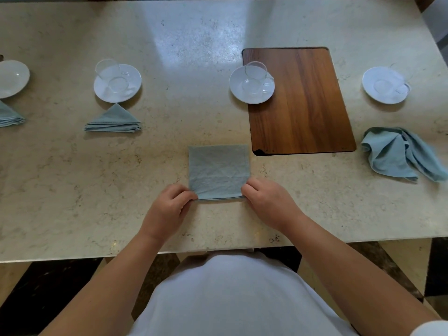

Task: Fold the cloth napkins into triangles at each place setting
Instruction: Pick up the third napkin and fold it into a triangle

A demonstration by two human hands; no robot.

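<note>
A blue-grey napkin (218,169), folded down to a square of stacked layers, lies flat on the table (72,202) toward the middle of its near edge, well short of the rim. The left hand (169,204) pinches the square's near left corner and the right hand (269,202) pinches its near right corner, fingers curled onto the cloth at the layered edge.

Two finished triangles, one (114,118) in front of a saucer and one (9,116) at the table's left edge, suggest two settings are done. A crumpled napkin (397,154) waits near the right edge.

The likely next fold is the diagonal, and the risk lies in the loose layers. If only the top ply is caught, or the two hands pull unevenly, the stack could shear and the triangle come out lopsided, with its edges stepped. The smooth stone may also let the whole square slide instead of creasing
</note>
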